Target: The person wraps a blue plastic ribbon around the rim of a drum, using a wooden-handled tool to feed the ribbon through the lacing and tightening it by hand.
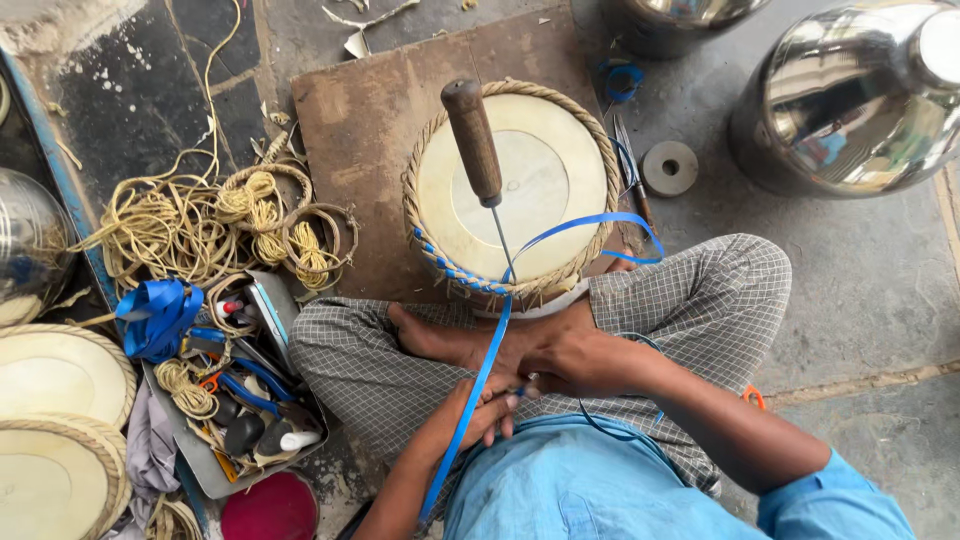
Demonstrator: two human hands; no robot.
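We close our left grip (480,415) and right grip (560,355) on the blue strap (478,385) running to the drum (512,190). The metal tray (190,462) holds cord coils, blue strap and hand tools.

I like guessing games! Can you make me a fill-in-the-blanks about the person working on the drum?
1. The strap running through the left hand is ____.
2. The awl stuck in the drum has a ____ handle.
3. The drum sits on a brown ____.
4. The right hand rests on the person's ____.

Missing words: blue, wooden, board, foot
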